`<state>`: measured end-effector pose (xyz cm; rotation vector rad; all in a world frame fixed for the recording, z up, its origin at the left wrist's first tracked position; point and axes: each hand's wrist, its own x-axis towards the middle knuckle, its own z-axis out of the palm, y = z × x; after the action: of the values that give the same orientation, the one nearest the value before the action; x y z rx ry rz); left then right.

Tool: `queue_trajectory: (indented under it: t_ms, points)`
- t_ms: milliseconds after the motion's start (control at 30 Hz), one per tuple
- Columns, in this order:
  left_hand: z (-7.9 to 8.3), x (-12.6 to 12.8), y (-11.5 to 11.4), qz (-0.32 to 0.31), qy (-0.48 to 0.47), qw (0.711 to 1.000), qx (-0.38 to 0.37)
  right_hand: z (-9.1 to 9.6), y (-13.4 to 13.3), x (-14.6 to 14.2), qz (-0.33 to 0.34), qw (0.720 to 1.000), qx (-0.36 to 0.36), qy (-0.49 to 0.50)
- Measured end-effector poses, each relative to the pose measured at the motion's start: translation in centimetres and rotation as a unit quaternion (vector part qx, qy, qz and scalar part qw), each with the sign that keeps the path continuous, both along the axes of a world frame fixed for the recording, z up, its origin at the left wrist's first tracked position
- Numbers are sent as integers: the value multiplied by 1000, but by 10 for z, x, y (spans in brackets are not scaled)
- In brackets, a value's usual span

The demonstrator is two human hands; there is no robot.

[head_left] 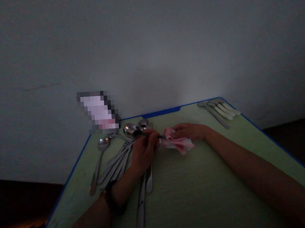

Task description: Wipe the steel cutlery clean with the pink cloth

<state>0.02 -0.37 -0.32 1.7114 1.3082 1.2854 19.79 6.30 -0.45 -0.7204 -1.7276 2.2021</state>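
Note:
My left hand (143,151) is closed around a metal spoon (131,129), whose bowl points left and whose handle runs toward the right. My right hand (188,131) pinches a crumpled pink cloth (177,142) wrapped around that handle's end. Both hands hover just over a green table (198,187) with a blue rim. Under my left hand lies a fanned pile of several metal spoons (114,162), handles toward me.
A second group of cutlery with pale handles (223,110) lies at the table's far right corner. A blurred white-and-pink object (98,112) stands at the far left corner. A plain grey wall rises behind the table. The scene is dim.

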Motion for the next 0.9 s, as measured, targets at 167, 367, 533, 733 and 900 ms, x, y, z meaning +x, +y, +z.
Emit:
queue_trajectory:
  t_ms: [167, 367, 533, 733, 900]
  points:
    - [1, 4, -3, -16, -4, 1000, -5, -5, 2, -1, -17, 1000, 4, 18]
    - [0, 2, 2, 41, -90, 995, 25, -1, 0, -2, -13, 1000, 2, 17]
    - [-1, 0, 5, 39, -166, 985, 33, -1, 1, -2, -41, 999, -21, 24]
    - [-3, 2, 0, -30, -98, 995, 1, -2, 0, -1, -27, 998, -39, 38]
    - [0, 3, -4, -41, -32, 998, 22, -4, 0, -2, -27, 998, -49, 42]
